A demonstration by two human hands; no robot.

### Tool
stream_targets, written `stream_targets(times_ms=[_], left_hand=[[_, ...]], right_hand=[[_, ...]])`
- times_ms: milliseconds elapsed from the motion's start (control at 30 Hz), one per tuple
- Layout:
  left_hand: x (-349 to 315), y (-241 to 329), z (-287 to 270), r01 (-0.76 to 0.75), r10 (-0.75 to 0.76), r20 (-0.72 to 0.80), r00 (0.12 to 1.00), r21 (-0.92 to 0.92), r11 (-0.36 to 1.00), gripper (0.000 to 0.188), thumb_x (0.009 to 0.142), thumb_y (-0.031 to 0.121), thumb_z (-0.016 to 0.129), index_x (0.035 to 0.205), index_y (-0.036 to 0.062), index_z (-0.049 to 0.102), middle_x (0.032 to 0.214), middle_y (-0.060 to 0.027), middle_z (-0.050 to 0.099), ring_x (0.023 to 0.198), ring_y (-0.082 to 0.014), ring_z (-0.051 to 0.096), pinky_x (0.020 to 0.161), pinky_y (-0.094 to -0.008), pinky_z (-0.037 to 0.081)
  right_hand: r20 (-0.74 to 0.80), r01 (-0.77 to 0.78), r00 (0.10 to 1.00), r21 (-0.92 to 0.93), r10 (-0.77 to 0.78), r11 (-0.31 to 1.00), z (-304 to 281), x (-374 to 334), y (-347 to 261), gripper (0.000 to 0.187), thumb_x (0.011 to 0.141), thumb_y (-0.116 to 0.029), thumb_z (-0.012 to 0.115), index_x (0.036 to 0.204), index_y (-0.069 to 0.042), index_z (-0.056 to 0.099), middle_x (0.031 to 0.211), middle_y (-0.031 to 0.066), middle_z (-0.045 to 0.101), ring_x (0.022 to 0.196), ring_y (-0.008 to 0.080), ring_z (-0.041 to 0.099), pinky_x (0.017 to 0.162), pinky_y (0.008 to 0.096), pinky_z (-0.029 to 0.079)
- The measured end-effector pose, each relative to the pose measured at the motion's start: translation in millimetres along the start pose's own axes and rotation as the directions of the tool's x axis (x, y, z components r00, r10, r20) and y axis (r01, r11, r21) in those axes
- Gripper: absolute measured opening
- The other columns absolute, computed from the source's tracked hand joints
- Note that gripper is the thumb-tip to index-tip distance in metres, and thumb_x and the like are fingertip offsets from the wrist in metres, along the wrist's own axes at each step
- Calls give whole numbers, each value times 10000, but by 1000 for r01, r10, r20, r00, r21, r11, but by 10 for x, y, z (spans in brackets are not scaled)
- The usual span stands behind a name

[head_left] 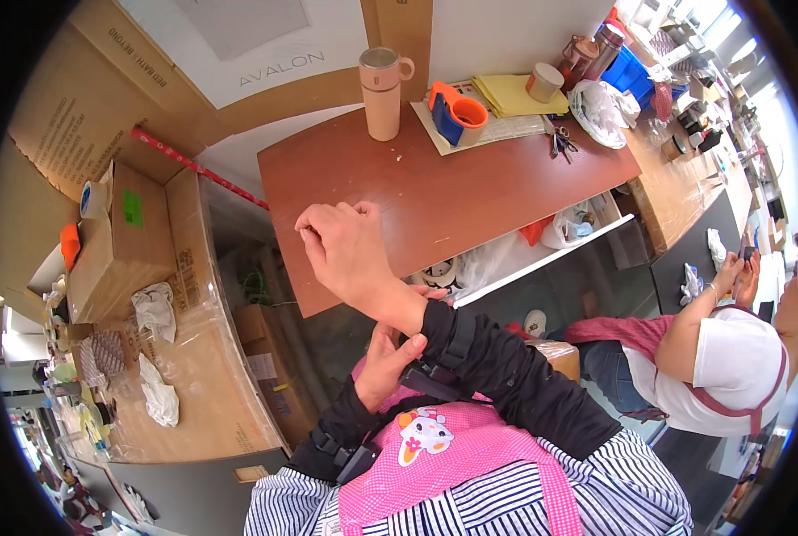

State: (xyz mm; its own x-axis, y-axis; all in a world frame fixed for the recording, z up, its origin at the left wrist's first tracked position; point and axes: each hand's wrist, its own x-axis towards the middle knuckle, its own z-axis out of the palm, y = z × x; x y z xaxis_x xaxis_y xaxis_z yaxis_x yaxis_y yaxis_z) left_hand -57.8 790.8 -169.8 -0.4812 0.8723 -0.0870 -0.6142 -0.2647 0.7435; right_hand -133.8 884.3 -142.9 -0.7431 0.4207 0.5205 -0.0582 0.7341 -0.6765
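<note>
My right hand reaches across to the left above the brown tabletop. Its fingers are curled in, and I see nothing in them. Lower down, my left hand is wrapped round my right wrist at the edge of the black sleeve. The thumb is on the near side and fingertips show beyond the wrist. Dark strapped devices sit on both sleeves, one of them a black strapped unit close by my left hand.
On the tabletop stand a pink tumbler, an orange and blue holder, yellow papers and scissors. An open drawer holds plastic bags. Cardboard boxes stand left. A person works at right, holding a small dark thing.
</note>
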Motion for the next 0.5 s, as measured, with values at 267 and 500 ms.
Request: stream_targets(times_ms=[267, 500], left_hand=[[-137, -184, -152, 35, -40, -122, 992, -45, 998, 634, 822, 242, 697, 1305, -2, 367, 1289, -141, 496, 1182, -219, 498, 1016, -351, 379], [-263, -276, -424, -22, -3, -246, 969, -96, 995, 497, 878, 225, 637, 1276, 22, 418, 1249, -139, 535, 1097, -206, 552, 921, -329, 440]], right_hand=[[539, -640, 762, 715, 359, 283, 177, -86, 36, 96, 893, -117, 555, 935, -50, 611, 738, -7, 594, 606, 53, 500, 562, 220, 395], [679, -791, 588, 597, 439, 136, 142, -105, 172, 101, 895, -139, 572, 950, -57, 593, 742, -9, 575, 640, 83, 509, 596, 233, 406]])
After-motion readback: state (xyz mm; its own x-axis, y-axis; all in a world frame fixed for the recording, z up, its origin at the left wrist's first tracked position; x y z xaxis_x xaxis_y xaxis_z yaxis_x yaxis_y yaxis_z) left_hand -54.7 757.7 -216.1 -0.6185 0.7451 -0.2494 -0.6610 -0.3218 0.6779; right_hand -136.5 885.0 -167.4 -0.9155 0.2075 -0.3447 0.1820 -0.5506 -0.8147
